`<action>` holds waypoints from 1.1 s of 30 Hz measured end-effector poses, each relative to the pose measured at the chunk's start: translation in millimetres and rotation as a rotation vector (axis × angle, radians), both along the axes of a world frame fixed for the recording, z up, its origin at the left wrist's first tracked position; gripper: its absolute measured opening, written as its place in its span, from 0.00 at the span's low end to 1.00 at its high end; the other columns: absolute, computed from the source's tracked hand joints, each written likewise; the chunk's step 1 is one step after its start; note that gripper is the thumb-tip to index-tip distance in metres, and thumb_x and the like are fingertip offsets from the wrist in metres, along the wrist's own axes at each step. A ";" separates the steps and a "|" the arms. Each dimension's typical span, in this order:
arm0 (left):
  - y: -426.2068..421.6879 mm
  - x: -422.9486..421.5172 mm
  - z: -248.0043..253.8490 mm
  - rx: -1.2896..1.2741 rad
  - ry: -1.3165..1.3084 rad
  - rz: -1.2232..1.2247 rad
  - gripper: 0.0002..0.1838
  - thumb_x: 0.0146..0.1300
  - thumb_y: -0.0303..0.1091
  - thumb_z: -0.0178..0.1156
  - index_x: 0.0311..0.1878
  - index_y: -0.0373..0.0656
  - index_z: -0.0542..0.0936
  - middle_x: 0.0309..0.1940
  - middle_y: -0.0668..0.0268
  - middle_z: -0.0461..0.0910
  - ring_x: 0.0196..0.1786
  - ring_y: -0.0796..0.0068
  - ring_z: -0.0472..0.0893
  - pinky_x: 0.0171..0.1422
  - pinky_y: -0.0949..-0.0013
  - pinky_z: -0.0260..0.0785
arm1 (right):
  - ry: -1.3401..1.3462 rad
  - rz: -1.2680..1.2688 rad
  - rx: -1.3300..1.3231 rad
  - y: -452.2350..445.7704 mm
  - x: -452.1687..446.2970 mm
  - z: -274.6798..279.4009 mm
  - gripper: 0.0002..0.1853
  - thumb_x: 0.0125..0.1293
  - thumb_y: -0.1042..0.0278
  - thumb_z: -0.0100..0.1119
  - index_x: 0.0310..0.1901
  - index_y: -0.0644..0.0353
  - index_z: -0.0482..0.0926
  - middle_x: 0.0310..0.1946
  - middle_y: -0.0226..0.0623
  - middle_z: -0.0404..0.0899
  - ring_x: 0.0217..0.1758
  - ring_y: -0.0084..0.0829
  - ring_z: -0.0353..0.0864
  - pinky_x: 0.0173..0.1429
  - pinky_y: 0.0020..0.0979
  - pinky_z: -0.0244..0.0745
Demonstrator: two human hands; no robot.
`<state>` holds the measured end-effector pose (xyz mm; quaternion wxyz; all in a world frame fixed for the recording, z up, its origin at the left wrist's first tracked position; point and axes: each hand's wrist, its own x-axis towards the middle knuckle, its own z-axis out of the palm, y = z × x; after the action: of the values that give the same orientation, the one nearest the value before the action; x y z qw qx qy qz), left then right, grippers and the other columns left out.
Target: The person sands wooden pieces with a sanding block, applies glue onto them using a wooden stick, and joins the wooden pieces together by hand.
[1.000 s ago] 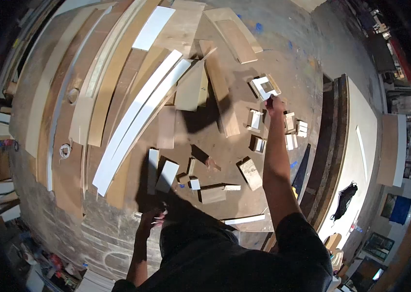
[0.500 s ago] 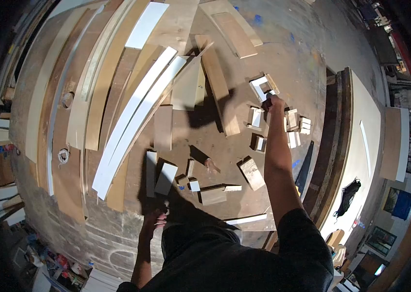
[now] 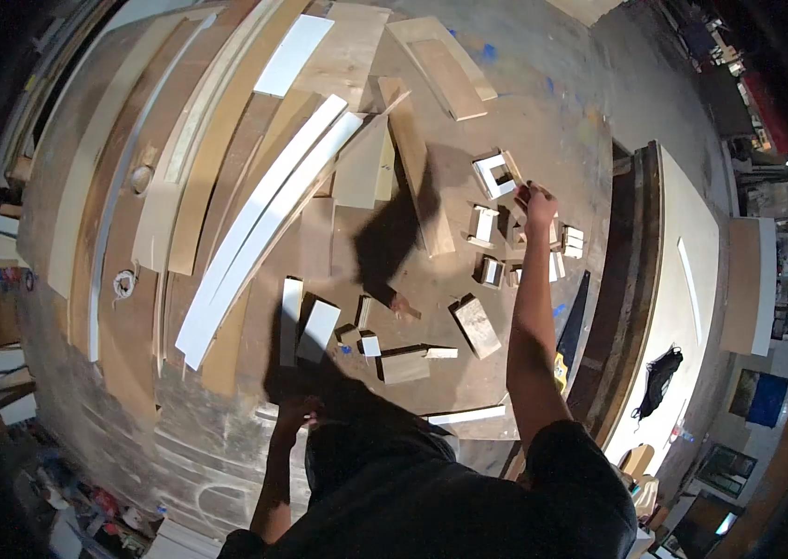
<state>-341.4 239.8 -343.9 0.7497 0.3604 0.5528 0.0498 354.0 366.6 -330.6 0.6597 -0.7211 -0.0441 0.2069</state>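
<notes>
My right hand (image 3: 535, 201) is over the far right of the work surface, fingers bunched together. Just beyond its fingertips lies a small square frame (image 3: 487, 179) of white-faced and bare wood pieces; I cannot tell whether the fingers touch its wooden side or hold something small. Nearby are small white-faced wood blocks (image 3: 482, 224), partly behind my wrist. Low and close to my body, my left hand (image 3: 297, 412) is in shadow with curled fingers. Anything small in it is too dark to make out. Nearest it are a white-faced board (image 3: 318, 331) and a narrow one (image 3: 291, 321).
Long boards and white strips (image 3: 263, 224) cover the left side. A wooden block (image 3: 476, 326) and several offcuts lie centrally. A handsaw (image 3: 575, 321) rests along the right edge. Past a gap stands a pale panel (image 3: 669, 252) with a black cloth-like item (image 3: 659, 382) on it.
My right hand has drawn slightly back and right from the square frame, which now shows more fully. The saw's yellow handle has come into view. My left hand stays low near my body.
</notes>
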 end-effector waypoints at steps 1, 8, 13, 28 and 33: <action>-4.0 -1.3 -8.5 0.004 -0.006 0.003 0.15 0.69 0.46 0.62 0.42 0.44 0.86 0.36 0.68 0.84 0.36 0.79 0.81 0.42 0.70 0.75 | -0.014 0.027 0.003 -16.1 -16.6 17.3 0.10 0.68 0.68 0.56 0.37 0.68 0.79 0.29 0.40 0.82 0.27 0.34 0.84 0.34 0.34 0.82; 11.6 40.9 25.4 0.240 0.040 -0.045 0.14 0.72 0.39 0.57 0.41 0.39 0.85 0.35 0.66 0.85 0.37 0.82 0.80 0.41 0.72 0.73 | 0.030 0.041 -0.088 -187.3 -150.1 2.5 0.12 0.71 0.65 0.52 0.40 0.64 0.82 0.32 0.38 0.84 0.31 0.30 0.84 0.34 0.30 0.79; 42.8 77.5 194.2 0.720 -0.372 0.326 0.13 0.72 0.37 0.54 0.42 0.35 0.78 0.38 0.60 0.82 0.36 0.74 0.80 0.46 0.71 0.72 | 0.014 0.167 -0.349 -297.6 -243.1 -38.7 0.14 0.67 0.60 0.61 0.44 0.63 0.83 0.33 0.38 0.86 0.31 0.28 0.86 0.31 0.27 0.78; -85.2 103.7 366.9 1.808 -1.020 0.602 0.18 0.67 0.43 0.58 0.46 0.35 0.79 0.42 0.57 0.80 0.39 0.68 0.80 0.43 0.69 0.71 | -0.820 0.692 -0.711 -292.9 -343.6 -48.5 0.28 0.55 0.60 0.66 0.59 0.53 0.78 0.62 0.40 0.73 0.65 0.49 0.67 0.65 0.50 0.68; -130.6 135.8 373.5 1.762 -1.071 0.548 0.18 0.67 0.43 0.58 0.47 0.35 0.78 0.43 0.57 0.79 0.39 0.68 0.79 0.42 0.69 0.71 | -0.852 0.911 -0.832 -318.8 -327.4 -24.2 0.18 0.59 0.61 0.59 0.52 0.51 0.82 0.62 0.37 0.69 0.66 0.43 0.67 0.62 0.50 0.70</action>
<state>-205.6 109.1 29.6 0.3332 0.5700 -0.0177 0.7509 26.7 47.8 -354.7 0.1077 -0.8391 -0.5080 0.1619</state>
